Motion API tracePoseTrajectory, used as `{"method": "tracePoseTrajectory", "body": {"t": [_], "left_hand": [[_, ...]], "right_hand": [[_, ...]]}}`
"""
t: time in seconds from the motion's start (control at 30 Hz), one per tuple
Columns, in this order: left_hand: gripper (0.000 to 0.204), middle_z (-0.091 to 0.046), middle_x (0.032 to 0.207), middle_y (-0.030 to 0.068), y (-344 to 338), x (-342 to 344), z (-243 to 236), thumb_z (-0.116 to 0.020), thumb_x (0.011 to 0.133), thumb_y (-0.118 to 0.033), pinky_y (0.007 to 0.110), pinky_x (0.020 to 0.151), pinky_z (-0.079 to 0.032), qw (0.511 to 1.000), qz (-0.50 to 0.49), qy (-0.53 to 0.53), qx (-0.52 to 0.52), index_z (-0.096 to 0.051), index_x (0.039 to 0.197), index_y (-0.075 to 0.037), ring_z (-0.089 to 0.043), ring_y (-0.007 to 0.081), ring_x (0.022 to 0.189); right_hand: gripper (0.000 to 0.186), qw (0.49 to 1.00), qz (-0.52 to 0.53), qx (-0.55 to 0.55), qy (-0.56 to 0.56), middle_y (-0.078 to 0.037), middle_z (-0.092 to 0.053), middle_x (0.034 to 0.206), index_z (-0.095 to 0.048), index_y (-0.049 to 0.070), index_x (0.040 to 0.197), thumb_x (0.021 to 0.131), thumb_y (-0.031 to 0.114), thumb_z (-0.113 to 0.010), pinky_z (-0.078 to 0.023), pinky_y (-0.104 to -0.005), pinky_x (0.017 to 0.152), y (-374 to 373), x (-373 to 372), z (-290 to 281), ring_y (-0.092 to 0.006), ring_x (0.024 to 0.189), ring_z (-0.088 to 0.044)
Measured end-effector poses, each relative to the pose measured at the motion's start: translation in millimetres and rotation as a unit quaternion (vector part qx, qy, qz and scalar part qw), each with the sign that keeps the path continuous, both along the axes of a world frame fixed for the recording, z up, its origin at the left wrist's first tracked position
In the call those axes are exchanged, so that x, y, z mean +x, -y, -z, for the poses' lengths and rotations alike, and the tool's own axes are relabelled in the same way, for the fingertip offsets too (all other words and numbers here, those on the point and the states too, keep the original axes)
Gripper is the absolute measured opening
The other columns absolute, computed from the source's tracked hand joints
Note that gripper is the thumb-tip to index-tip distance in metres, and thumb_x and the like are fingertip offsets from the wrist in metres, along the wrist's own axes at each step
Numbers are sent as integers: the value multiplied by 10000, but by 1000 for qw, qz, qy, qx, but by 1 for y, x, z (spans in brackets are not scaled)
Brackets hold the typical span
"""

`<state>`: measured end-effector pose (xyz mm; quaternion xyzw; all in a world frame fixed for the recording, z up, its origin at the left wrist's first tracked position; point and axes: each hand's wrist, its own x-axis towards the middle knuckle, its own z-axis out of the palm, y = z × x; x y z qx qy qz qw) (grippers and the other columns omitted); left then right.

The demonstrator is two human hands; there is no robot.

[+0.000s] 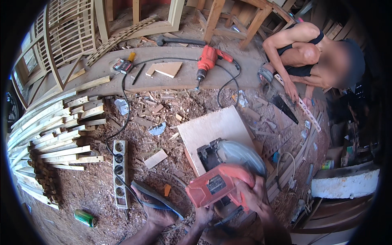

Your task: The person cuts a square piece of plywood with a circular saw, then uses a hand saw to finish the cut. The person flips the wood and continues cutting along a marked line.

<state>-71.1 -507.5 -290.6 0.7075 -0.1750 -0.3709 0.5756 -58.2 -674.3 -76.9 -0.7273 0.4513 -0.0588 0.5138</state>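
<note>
Saw (224, 175) gripped in a right hand (251, 194) above a pale wooden panel (208, 128)

Nearest, at the lower edge, two bare forearms come in, both cut off by the picture's rim. The right hand is curled around the rear handle of the red circular saw, whose body reaches leftward and forward from that hand. The left hand (204, 214) is just under the motor housing, which covers its fingers, so I cannot tell whether they grip or lie loose. The blade cannot be made out; a cloudy grey guard (245, 155) covers its place. The front of the base plate overlaps the panel's near part, and the saw hides that end of the panel.

Left of the left hand is a foot in a dark flip-flop (157, 200). Beyond it, on a floor covered with shavings, are a white power strip (121, 173) with black plugs and a green can (85, 218) on its side. Farther left lies a heap of pale wooden strips (61, 143).

Ahead, a red drill (208, 61) lies on a broad plank (163, 85). At far right another person (307, 53) crouches, face blurred, with a hand on a strip pierced with holes (312, 118). Wooden frames (177, 14) stand farthest off, cut by the dark rim.
</note>
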Motion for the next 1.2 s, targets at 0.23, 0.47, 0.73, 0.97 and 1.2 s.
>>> {"method": "tracePoseTrajectory", "body": {"t": [0.23, 0.47, 0.73, 0.97, 1.2], "left_hand": [[270, -644, 1124, 231, -2, -8, 12, -600, 903, -137, 503, 906, -471, 1000, 4, -28, 2, -636, 1136, -6, -594, 439, 1072], [244, -664, 1079, 208, 4, -1, 7, -599, 902, -131, 481, 878, -485, 999, -21, -17, -29, -650, 1110, -13, -618, 419, 1028], [183, -692, 978, 172, 15, 20, -24, -594, 917, -105, 408, 782, -523, 999, -22, -41, -5, -676, 1046, -5, -679, 294, 921], [751, -324, 1369, 273, -32, 79, -65, -585, 897, -436, 499, 1012, -268, 896, -72, 437, -32, -275, 1374, 54, -339, 400, 1232], [724, -406, 1419, 251, -44, 86, -51, -611, 915, -394, 420, 1099, -336, 839, 19, 522, -153, -310, 1441, 2, -396, 342, 1342]], "right_hand": [[195, 999, 8, 41, 3, -26, -592, 601, -668, -19, 946, 900, 170, -683, -443, -285, 471, 1, 7, -3, -103, 505, -550], [178, 999, 20, 44, 14, -20, -590, 586, -670, -17, 909, 910, 161, -668, -431, -281, 443, -1, 7, -3, -97, 485, -546], [327, 999, -11, -21, -32, -115, -647, 626, -685, -18, 992, 894, 294, -669, -512, -343, 532, 2, 2, 4, -190, 542, -643], [305, 991, -36, -124, 23, -100, -647, 607, -693, 8, 878, 898, 312, -677, -506, -353, 527, 0, 1, 4, -187, 546, -656], [272, 957, -66, -237, 156, -127, -546, 508, -472, 53, 757, 884, 216, -649, -483, -431, 423, 6, -2, 21, -294, 478, -630]]}}
